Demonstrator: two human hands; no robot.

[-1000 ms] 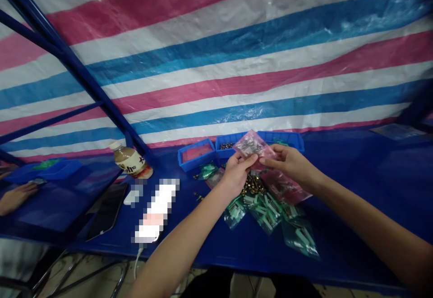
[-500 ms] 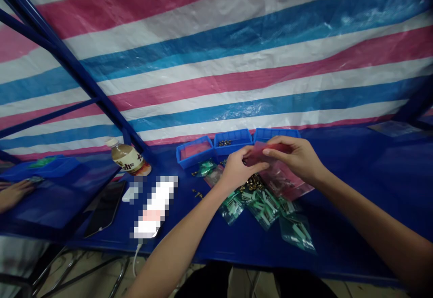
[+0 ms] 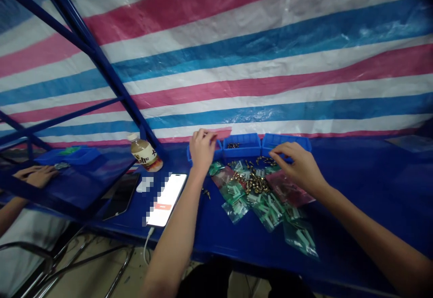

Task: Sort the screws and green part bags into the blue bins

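My left hand (image 3: 203,150) is closed on a thin pink bag (image 3: 223,132), which sticks out to the right over the leftmost blue bin (image 3: 218,152). Above the right side of the pile, my right hand (image 3: 295,160) has its thumb and fingertips pressed together; anything between them is too small to make out. Below it lies another pink bag (image 3: 287,188). Brass-coloured metal pieces (image 3: 255,184) are heaped mid-pile, ringed by green-tinted bags (image 3: 269,212) of pale strips. The middle blue bin (image 3: 241,146) holds small metal parts; the right blue bin (image 3: 287,141) is partly behind my right hand.
Left of my arm are a lit phone (image 3: 169,203) with a cable, a white case (image 3: 145,184), a dark phone (image 3: 122,196) and a drink bottle (image 3: 145,153). Another person's hands (image 3: 39,176) rest near a blue tray (image 3: 81,155) at far left. Blue frame bars cross there.
My left hand has moved left, away from the pile to the left bin, with a pink bag. My right hand no longer holds pink plastic. The view has shifted slightly.
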